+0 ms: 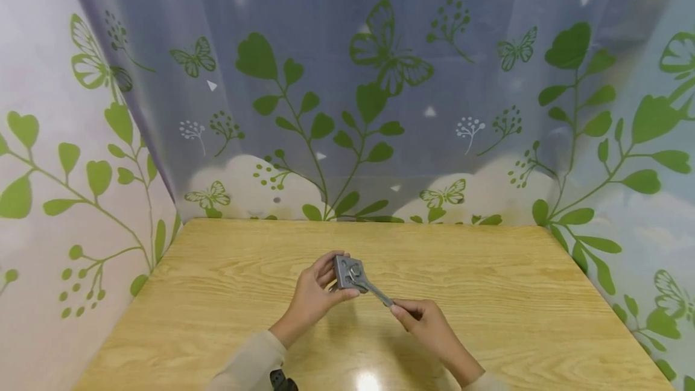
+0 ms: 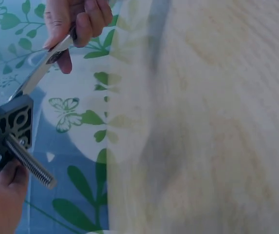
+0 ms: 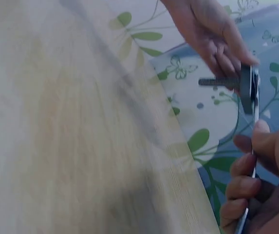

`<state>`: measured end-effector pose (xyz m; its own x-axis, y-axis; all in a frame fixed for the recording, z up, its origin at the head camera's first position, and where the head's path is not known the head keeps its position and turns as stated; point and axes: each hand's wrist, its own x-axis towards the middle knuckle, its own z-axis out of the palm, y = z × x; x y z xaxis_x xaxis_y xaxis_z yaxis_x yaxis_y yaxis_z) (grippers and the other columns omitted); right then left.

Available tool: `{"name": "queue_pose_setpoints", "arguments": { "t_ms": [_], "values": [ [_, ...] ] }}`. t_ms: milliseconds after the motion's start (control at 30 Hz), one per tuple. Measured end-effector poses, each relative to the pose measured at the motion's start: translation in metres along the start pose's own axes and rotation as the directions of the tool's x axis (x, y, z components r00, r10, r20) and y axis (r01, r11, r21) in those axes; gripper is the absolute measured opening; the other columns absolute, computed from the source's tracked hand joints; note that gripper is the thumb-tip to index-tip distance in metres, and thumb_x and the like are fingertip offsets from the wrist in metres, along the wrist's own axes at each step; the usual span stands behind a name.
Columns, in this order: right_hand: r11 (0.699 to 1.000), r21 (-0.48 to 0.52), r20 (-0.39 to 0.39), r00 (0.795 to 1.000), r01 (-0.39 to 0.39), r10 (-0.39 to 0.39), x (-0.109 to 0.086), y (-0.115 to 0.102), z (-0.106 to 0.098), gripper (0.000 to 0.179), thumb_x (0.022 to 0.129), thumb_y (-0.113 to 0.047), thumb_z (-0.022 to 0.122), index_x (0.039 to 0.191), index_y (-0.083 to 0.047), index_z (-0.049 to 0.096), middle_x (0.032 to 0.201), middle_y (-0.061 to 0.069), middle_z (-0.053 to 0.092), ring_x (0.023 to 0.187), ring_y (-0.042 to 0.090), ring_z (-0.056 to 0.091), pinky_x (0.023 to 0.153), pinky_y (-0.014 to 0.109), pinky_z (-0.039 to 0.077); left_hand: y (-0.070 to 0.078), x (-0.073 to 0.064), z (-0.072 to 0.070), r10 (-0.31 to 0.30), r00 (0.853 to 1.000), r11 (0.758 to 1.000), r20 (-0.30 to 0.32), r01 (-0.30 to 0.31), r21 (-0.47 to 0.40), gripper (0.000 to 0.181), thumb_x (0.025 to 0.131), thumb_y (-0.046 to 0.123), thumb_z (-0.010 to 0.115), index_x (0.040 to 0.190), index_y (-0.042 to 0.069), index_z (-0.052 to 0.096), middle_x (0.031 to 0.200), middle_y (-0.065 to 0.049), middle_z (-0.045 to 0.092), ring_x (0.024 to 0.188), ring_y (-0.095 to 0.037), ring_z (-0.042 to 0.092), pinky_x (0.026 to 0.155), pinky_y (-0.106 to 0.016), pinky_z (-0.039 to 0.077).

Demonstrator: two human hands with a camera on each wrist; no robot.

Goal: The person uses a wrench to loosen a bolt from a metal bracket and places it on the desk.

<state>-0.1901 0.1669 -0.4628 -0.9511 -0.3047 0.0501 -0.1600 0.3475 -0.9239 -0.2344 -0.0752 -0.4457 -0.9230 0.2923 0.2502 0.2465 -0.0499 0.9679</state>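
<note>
My left hand (image 1: 312,299) grips a square grey block (image 1: 340,273) by its edges, thumb along the near side, above the table. A hex bolt head (image 1: 355,271) shows on the block's face. The bolt's threaded shank (image 2: 34,165) sticks straight out of the opposite side, which has a cut-out pattern with several small screws in the left wrist view. In my right hand (image 1: 429,326) is a flat metal wrench (image 1: 378,294), pinched between thumb and curled fingers near its lower end. The wrench's head sits at the bolt head, and its handle slants down to the right.
A wood-grain table (image 1: 228,282) lies under both hands. Curtains (image 1: 326,107) printed with leaves and butterflies hang along its back and both sides. A black strap (image 1: 283,381) is at the left sleeve.
</note>
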Motion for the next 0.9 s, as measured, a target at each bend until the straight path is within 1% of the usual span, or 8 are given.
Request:
{"name": "queue_pose_setpoints", "arguments": {
  "t_ms": [200,300,367,467,567,700,767,900],
  "values": [
    [0.995,-0.033,0.118,0.989,0.09,-0.086,0.025,0.01,-0.028,0.033,0.097,-0.015,0.057,0.119,0.01,0.062,0.067,0.007,0.053,0.054,0.003,0.037,0.046,0.018,0.034,0.009,0.003,-0.01,-0.001,0.988,0.999,0.151,0.006,-0.032,0.078,0.077,0.008,0.079,0.143,0.005,0.039,0.145,-0.017,0.044,0.132,-0.028,0.046,0.103,-0.033,0.045],
    [0.991,-0.069,0.197,0.975,0.116,-0.101,0.042,0.013,-0.045,0.032,0.097,-0.016,0.057,0.119,0.007,0.064,0.082,0.018,0.064,0.056,0.004,0.04,0.048,0.02,0.036,0.013,0.004,-0.013,0.002,0.972,1.0,0.234,0.005,-0.029,0.078,0.077,0.009,0.079,0.143,0.004,0.038,0.145,-0.017,0.045,0.13,-0.028,0.047,0.106,-0.038,0.043],
    [0.986,-0.086,0.266,0.957,0.141,-0.113,0.053,0.013,-0.055,0.031,0.096,-0.016,0.058,0.118,0.005,0.065,0.097,0.023,0.068,0.062,0.007,0.047,0.053,0.021,0.041,0.013,0.005,-0.014,-0.002,0.96,1.0,0.28,0.008,-0.021,0.078,0.076,0.01,0.079,0.143,0.003,0.039,0.144,-0.018,0.045,0.129,-0.028,0.049,0.107,-0.039,0.041],
    [0.974,-0.123,0.366,0.921,0.19,-0.133,0.071,0.008,-0.07,0.028,0.095,-0.017,0.059,0.115,0.002,0.068,0.107,0.019,0.069,0.073,0.015,0.059,0.062,0.022,0.049,0.012,0.005,-0.013,-0.017,0.94,1.0,0.339,0.024,-0.014,0.077,0.076,0.009,0.08,0.142,0.003,0.04,0.144,-0.019,0.045,0.128,-0.027,0.05,0.108,-0.038,0.041],
    [0.955,-0.166,0.461,0.876,0.245,-0.145,0.087,-0.003,-0.084,0.025,0.093,-0.016,0.063,0.11,0.0,0.07,0.107,0.014,0.071,0.085,0.022,0.066,0.071,0.026,0.056,0.01,0.003,-0.009,-0.032,0.909,0.999,0.415,0.04,-0.009,0.076,0.078,0.009,0.079,0.143,0.004,0.04,0.143,-0.02,0.046,0.127,-0.024,0.052,0.108,-0.036,0.042],
    [0.915,-0.255,0.568,0.814,0.313,-0.121,0.102,-0.025,-0.091,0.019,0.088,-0.016,0.068,0.1,-0.003,0.074,0.098,0.007,0.073,0.087,0.016,0.067,0.076,0.032,0.058,0.007,0.0,-0.002,-0.071,0.843,0.997,0.534,0.075,0.014,0.073,0.08,0.008,0.077,0.143,0.005,0.039,0.143,-0.016,0.047,0.125,-0.017,0.053,0.108,-0.031,0.041],
    [0.885,-0.304,0.606,0.789,0.352,-0.106,0.107,-0.038,-0.09,0.015,0.085,-0.017,0.07,0.095,-0.007,0.076,0.094,0.002,0.073,0.087,0.011,0.066,0.079,0.032,0.057,0.006,-0.001,0.0,-0.089,0.817,0.996,0.57,0.087,0.031,0.073,0.081,0.008,0.076,0.143,0.005,0.039,0.143,-0.015,0.047,0.124,-0.014,0.054,0.108,-0.029,0.041],
    [0.835,-0.382,0.627,0.775,0.396,-0.08,0.115,-0.059,-0.085,0.008,0.081,-0.016,0.074,0.088,-0.012,0.077,0.086,-0.006,0.072,0.083,0.008,0.064,0.08,0.032,0.055,0.004,-0.001,0.002,-0.102,0.796,0.995,0.596,0.094,0.045,0.071,0.082,0.006,0.075,0.143,0.004,0.039,0.143,-0.016,0.047,0.124,-0.012,0.054,0.107,-0.028,0.042]
  ]
}}
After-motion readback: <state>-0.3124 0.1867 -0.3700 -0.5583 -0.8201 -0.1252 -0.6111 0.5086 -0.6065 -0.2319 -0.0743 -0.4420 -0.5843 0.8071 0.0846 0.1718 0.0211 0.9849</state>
